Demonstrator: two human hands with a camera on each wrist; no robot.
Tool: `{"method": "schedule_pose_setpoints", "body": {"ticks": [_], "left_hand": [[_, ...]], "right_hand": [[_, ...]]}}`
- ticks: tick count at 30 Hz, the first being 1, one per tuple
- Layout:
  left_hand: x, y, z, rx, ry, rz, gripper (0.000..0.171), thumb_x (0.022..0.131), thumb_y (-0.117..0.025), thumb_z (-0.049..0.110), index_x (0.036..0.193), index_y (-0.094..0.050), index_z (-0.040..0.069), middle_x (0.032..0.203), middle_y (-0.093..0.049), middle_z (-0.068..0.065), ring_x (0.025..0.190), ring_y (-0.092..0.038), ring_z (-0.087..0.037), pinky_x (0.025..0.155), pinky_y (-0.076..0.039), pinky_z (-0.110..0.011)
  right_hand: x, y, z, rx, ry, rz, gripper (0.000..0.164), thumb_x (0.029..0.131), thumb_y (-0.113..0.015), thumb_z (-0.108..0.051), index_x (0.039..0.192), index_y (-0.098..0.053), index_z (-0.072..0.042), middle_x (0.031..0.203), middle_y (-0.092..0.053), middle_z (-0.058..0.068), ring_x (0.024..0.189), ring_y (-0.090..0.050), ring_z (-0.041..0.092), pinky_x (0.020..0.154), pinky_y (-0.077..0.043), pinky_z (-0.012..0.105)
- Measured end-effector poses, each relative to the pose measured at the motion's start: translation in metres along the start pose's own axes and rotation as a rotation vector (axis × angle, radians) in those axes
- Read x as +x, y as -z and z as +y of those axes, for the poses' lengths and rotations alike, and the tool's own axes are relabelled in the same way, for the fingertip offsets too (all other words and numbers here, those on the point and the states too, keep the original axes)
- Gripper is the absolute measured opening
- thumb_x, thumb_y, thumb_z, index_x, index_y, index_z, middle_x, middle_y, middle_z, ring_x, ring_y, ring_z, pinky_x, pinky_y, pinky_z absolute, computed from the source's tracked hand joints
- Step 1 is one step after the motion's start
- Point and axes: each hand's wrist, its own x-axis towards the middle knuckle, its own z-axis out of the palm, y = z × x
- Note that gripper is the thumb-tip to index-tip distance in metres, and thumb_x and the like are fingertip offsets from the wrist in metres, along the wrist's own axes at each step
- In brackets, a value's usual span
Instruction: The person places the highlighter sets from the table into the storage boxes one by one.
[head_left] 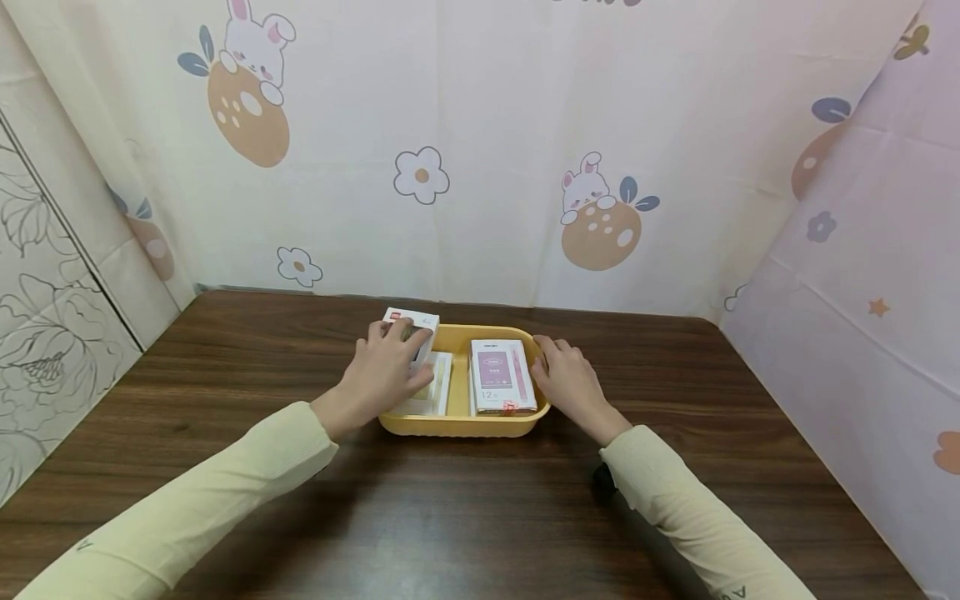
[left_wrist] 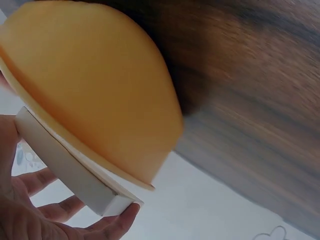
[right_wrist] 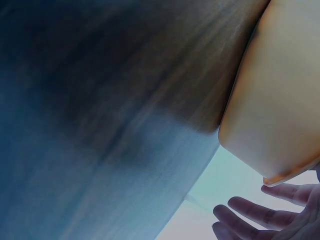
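A yellow plastic basket (head_left: 459, 427) stands on the table with several small boxes inside. At its left end my left hand (head_left: 378, 367) grips a white box (head_left: 412, 317) with a dark panel, fingers over its face and edges. That white box (left_wrist: 75, 167) is tilted and overlaps the basket's rim in the left wrist view. Below it lies another pale box (head_left: 442, 385) with a yellowish front. A white and purple pen box (head_left: 501, 377) marked 12 lies in the right half. My right hand (head_left: 572, 382) rests at the right rim, its fingers (right_wrist: 262, 214) spread loosely outside the basket.
The dark wooden table (head_left: 480, 508) extends around the basket. Behind it hangs a pale curtain (head_left: 495, 225) printed with rabbits and flowers, which also runs along the right side. A floral-patterned panel (head_left: 56, 292) stands to the left.
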Motion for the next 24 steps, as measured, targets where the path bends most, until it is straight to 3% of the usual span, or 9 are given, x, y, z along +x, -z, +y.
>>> {"method": "schedule_pose_setpoints", "body": {"ticks": [13,24], "left_hand": [[-0.005,-0.008,0.017,0.09,-0.045,0.018,0.042,0.084,-0.054,0.036,0.123,-0.054,0.019,0.125,-0.05,-0.015,0.107,-0.048,-0.043,0.074,-0.048,-0.056],[-0.005,-0.015,0.023,0.045,-0.009,-0.049,0.044,0.084,-0.051,0.038,0.124,-0.054,0.02,0.128,-0.049,-0.016,0.108,-0.047,-0.045,0.076,-0.048,-0.053]], "right_hand": [[0.001,0.001,-0.001,0.006,-0.014,-0.012,0.04,0.091,-0.048,-0.019,0.128,-0.049,-0.006,0.111,-0.058,0.02,0.09,-0.058,0.031,0.068,-0.05,0.044],[0.0,0.0,0.0,-0.002,0.001,0.004,0.039,0.09,-0.05,-0.018,0.127,-0.051,-0.005,0.109,-0.059,0.02,0.087,-0.058,0.031,0.066,-0.05,0.043]]}}
